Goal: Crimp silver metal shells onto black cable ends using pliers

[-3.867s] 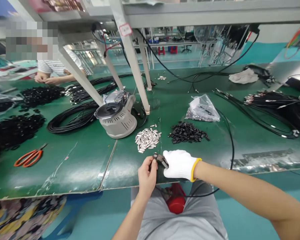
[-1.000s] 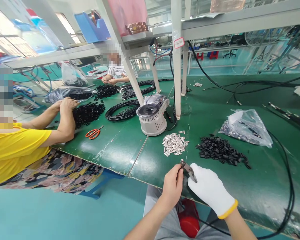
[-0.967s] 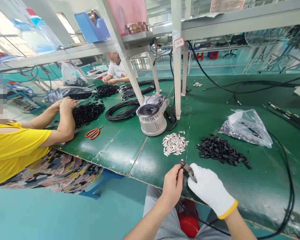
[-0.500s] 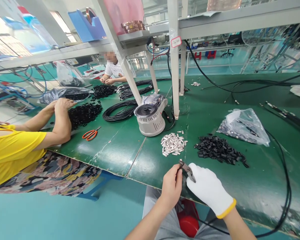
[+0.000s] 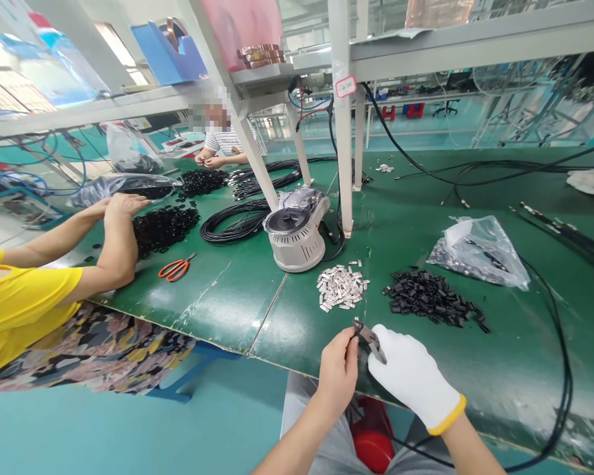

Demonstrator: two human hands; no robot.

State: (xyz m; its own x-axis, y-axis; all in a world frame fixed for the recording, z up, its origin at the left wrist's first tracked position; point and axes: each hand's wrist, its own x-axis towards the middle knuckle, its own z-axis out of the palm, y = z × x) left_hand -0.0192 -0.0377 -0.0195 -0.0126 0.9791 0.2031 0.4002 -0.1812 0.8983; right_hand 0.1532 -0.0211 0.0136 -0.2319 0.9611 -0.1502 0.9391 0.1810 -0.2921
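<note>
Bare and closed, my left hand point(image 5: 338, 366) pinches with thumb and forefinger right at the jaws of a pair of pliers point(image 5: 369, 340). A black cable point(image 5: 420, 447) comes up over my lap towards this hand and appears to end in it; the pinched part is mostly hidden. My right hand point(image 5: 410, 371), in a white glove with a yellow cuff, is wrapped round the plier handles. A pile of small silver metal pieces point(image 5: 341, 286) lies just beyond my hands. To its right is a pile of small black pieces point(image 5: 433, 297).
A round grey machine point(image 5: 296, 241) stands by the shelf post point(image 5: 343, 132). Behind the black pile lies a clear plastic bag point(image 5: 480, 254) of small parts. Orange-handled scissors point(image 5: 175, 269) and coiled black cables point(image 5: 235, 223) lie leftward. A co-worker in yellow point(image 5: 34, 297) sits left; another person sits farther back.
Both hands keep the same grip, with the pliers at the left fingertips. The whole view has shifted very slightly; nothing else has clearly moved.
</note>
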